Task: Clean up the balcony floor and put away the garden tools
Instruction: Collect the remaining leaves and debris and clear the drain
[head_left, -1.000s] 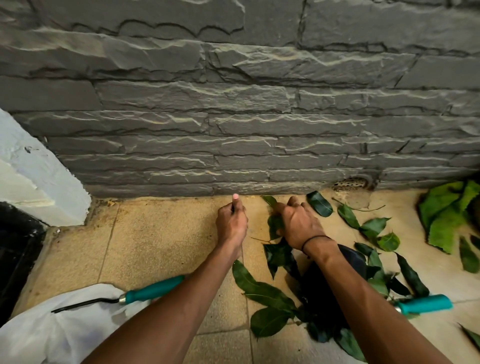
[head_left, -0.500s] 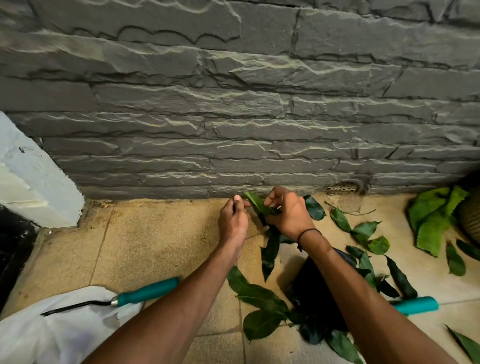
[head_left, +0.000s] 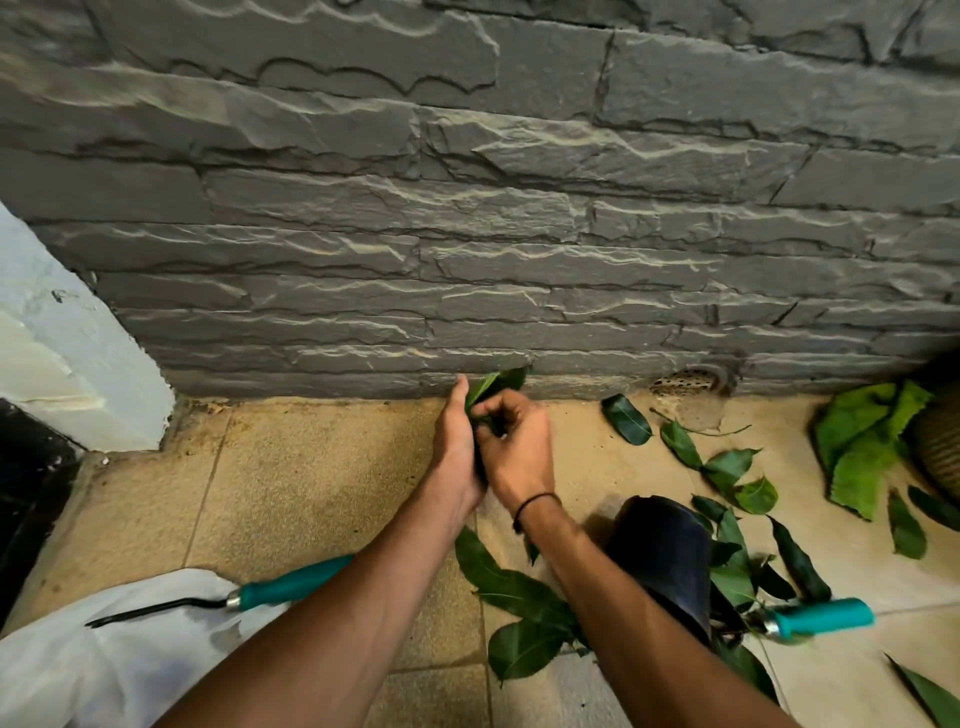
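Our left hand (head_left: 456, 457) and right hand (head_left: 514, 452) pinch a leaf bundle (head_left: 493, 385); loosely bunched, some leaves may slip back onto the floor tiles (head_left: 311, 488)

Both my bare forearms reach up from the bottom edge of the frame and meet at its middle. My left hand (head_left: 454, 447) sits on edge, thumb side up, fingers curled. My right hand (head_left: 514, 447) presses against it, back toward me, its fingers bent and pinching inward. A thin dark band circles my right wrist.
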